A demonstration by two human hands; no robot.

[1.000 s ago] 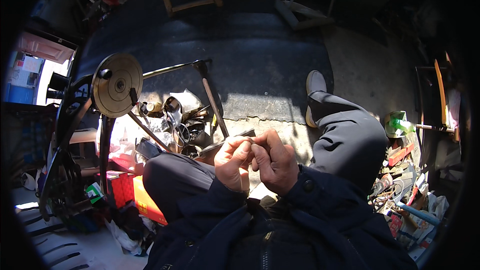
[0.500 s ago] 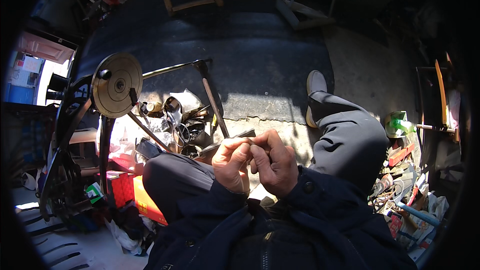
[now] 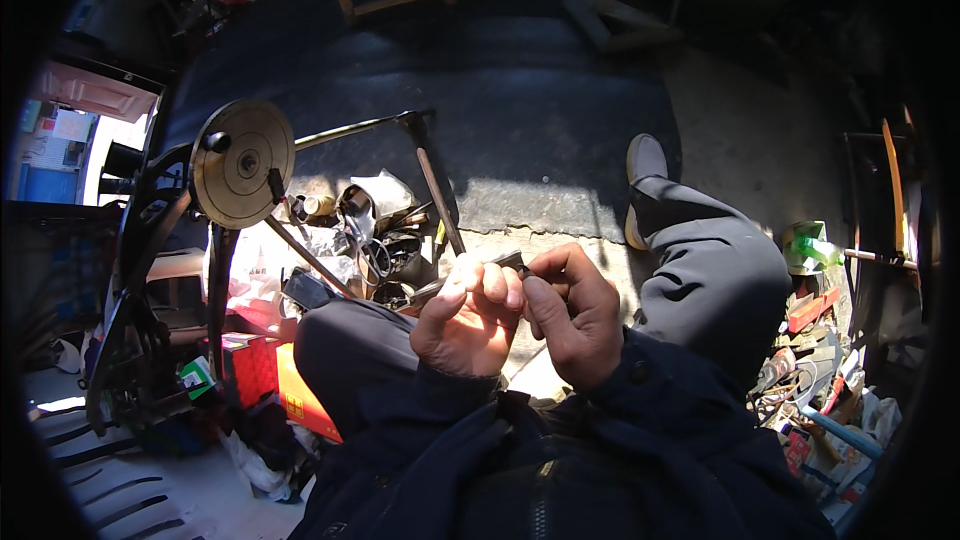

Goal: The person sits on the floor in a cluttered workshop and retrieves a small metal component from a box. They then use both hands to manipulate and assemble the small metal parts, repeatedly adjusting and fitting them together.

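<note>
Over my lap, my left hand [image 3: 465,322] is turned palm up with its fingers curled in and the thumb near the index finger. Whatever it may hold is hidden or too small to name. Close on its right, my right hand [image 3: 580,318] is closed in a pinch of thumb and index finger. A tiny dark bit shows at those fingertips, but its kind cannot be made out. The hands are slightly apart. Just beyond them, a dark bar-like piece [image 3: 510,260] lies partly hidden behind the fingers.
At the left stands a machine with a round wheel [image 3: 243,164] and a long metal arm [image 3: 350,130]. Mixed tools and bags [image 3: 375,230] lie beyond my left knee. Red and orange boxes [image 3: 305,395] sit beside my left thigh. A clutter pile [image 3: 815,390] lies at the right.
My hands have drawn apart from a shared fingertip pinch. The left has rolled palm up with its fingers curled; the right keeps its pinch. The whole view has shifted slightly.
</note>
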